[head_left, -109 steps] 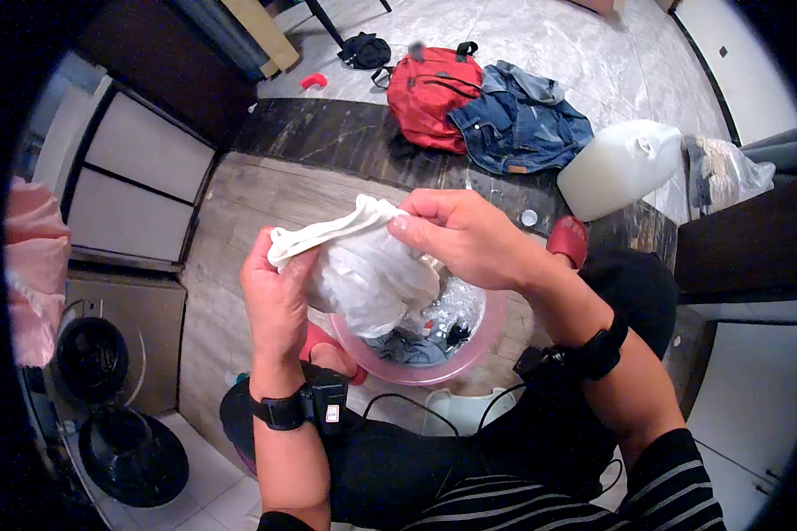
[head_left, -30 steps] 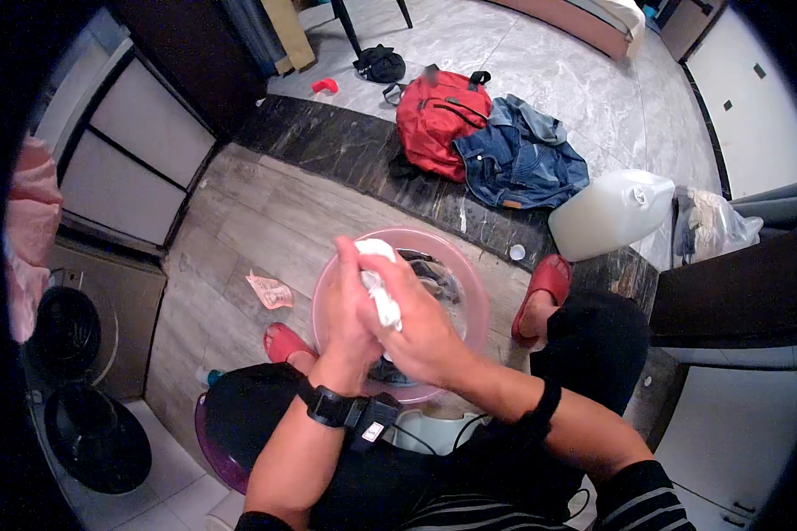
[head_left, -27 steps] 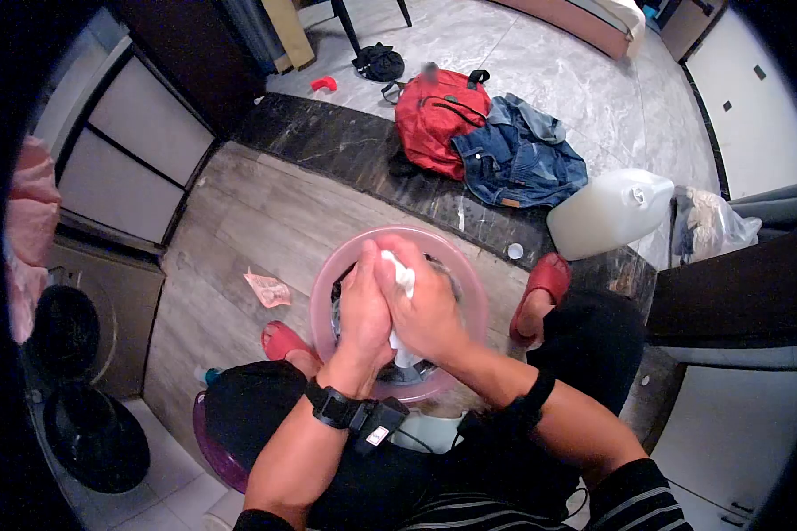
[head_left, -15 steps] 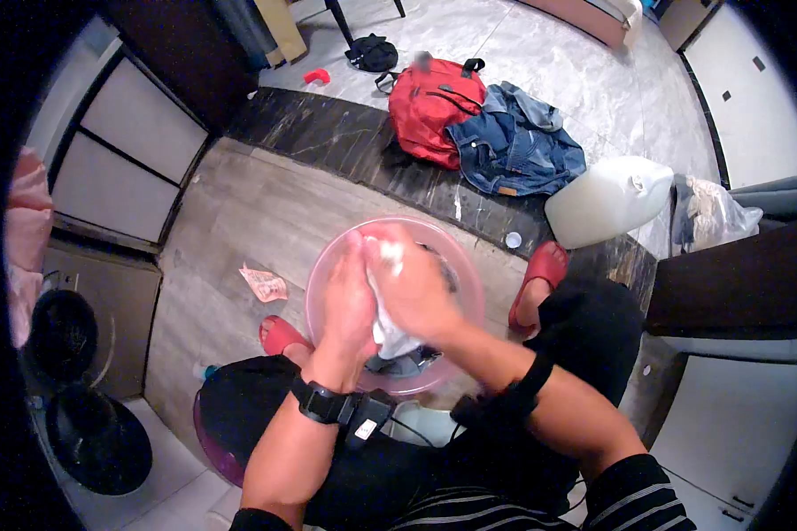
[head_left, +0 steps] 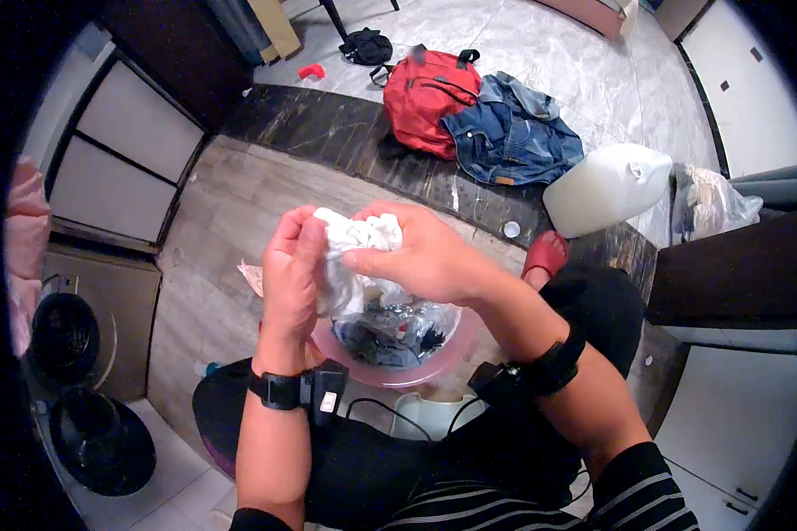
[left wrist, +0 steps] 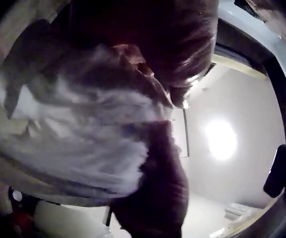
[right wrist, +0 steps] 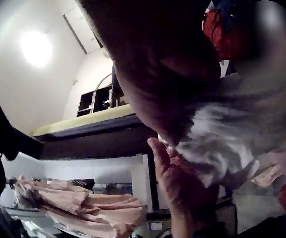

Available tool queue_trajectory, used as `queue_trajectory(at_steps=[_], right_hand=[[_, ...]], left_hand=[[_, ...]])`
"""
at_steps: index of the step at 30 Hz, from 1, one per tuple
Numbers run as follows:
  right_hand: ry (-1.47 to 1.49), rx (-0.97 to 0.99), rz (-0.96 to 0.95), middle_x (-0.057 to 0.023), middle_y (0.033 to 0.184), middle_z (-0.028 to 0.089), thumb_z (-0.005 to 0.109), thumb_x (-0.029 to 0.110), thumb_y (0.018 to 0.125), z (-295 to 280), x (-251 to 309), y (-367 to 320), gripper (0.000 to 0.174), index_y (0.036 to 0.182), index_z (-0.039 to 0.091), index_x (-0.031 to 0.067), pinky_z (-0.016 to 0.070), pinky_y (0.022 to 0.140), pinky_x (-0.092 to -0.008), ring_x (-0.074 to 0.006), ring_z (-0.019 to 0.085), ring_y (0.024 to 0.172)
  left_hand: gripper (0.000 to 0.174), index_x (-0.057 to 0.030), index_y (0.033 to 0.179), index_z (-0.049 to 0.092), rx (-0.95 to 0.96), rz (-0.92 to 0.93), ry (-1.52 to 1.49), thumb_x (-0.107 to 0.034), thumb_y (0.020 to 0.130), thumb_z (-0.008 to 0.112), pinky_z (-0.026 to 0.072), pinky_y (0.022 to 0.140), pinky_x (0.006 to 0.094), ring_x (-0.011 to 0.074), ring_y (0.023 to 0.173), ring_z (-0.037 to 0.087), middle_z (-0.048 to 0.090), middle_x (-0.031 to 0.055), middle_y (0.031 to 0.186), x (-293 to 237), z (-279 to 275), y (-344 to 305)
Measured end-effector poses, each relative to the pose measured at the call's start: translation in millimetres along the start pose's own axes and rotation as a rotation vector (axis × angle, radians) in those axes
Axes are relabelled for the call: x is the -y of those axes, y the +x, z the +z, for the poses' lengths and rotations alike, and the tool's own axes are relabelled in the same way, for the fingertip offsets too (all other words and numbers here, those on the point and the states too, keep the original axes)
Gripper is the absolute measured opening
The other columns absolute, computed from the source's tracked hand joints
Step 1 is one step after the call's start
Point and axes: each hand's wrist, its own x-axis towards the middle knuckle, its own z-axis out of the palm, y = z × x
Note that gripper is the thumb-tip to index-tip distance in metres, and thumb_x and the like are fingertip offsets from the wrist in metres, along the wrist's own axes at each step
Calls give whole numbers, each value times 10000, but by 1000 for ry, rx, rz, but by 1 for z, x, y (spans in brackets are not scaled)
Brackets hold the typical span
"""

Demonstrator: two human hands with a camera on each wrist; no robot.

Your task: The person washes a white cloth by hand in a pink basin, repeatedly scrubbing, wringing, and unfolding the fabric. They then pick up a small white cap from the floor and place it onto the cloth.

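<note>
A bunched white garment (head_left: 350, 281) hangs between my two hands over a pink basin (head_left: 398, 375). The left hand (head_left: 290, 270) grips its left side, thumb on top. My right hand (head_left: 429, 258) pinches the right side, with its thumb lying across the cloth. Grey and dark wet laundry (head_left: 390, 341) lies in sudsy water in the basin, whose far part is hidden behind the hands and garment. From the left wrist, the garment (left wrist: 83, 114) shows from below, loose and creased. The right wrist view has the garment (right wrist: 222, 141) crumpled beside the left hand (right wrist: 182, 183).
A red backpack (head_left: 429, 102), a denim jacket (head_left: 515, 137) and a large white jug (head_left: 607, 190) stand or lie along the dark sill ahead. A pinkish paper piece (head_left: 251, 276) is on the floor at left. Black round vessels (head_left: 102, 441) are at lower left.
Half a second ago the palms were pressed together around the balled garment low over the basin. Now the hands have risen and parted, and the garment is spread between them.
</note>
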Motion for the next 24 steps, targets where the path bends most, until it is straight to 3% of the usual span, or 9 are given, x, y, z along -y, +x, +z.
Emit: queue_trajectory(at_steps=[1,4,5,8,9,12,17,20,24], right_hand=[[53,29,-14,-16,928,622,704,202,836,-2,2,0,362,1111,561,14,467,745,-254,-86,571,840],[433,18,-15,-20,935,626,703,176,831,-5,14,-4,321,1084,575,27,473,753,-258,-90,579,846],[487,-40,-35,-33,957,637,688,157,833,-6,15,-5,278,1063,587,38,493,761,-273,-118,608,861],[824,-46,-64,-48,964,649,649,167,859,-18,21,-5,230,1040,591,38,509,764,-294,-150,634,857],[830,-68,-55,-64,955,658,611,172,880,-23,18,-3,207,1039,592,40,520,772,-314,-169,647,856],[902,-185,-59,-85,960,665,529,169,929,-42,6,1,206,1043,599,13,517,791,-329,-189,651,860],[988,-387,-29,-133,1046,647,461,203,965,-59,-4,-2,280,1068,579,-29,477,907,-366,-231,627,966],[1016,-466,-23,-136,1043,647,456,210,966,-60,-1,-4,290,1065,578,-33,474,913,-375,-238,626,964],[1067,-411,-93,-136,1029,650,454,221,967,-65,-6,-5,298,1056,582,-33,475,911,-382,-242,626,956]], left_hand=[[494,-49,1217,462,69,-13,-123,-338,872,666,476,815,276,136,969,577,592,55,1080,-1,1,-2],[657,-48,1310,404,317,74,164,-322,813,735,439,909,310,159,1072,537,567,46,1144,4,6,-8],[740,-44,1349,389,368,-29,48,-275,765,780,403,961,324,165,1126,506,548,43,1203,10,12,-13],[685,-34,1330,424,345,-262,93,-218,769,773,401,960,316,154,1127,505,537,47,1239,17,13,-18],[610,-20,1305,455,236,-236,122,-209,801,741,397,967,315,153,1124,511,551,51,1231,19,20,-22],[575,-1,1322,437,197,-194,166,-222,851,683,393,975,316,157,1126,514,562,61,1227,22,11,-10],[647,3,1320,456,214,-261,-18,-490,910,541,398,983,323,174,1152,515,557,93,1243,14,14,-12],[619,9,1299,475,331,-257,0,-434,886,607,402,976,319,170,1139,521,563,84,1237,13,13,-14],[567,19,1239,529,347,-219,153,-351,838,686,419,952,303,165,1063,575,615,60,1175,8,27,-18]])
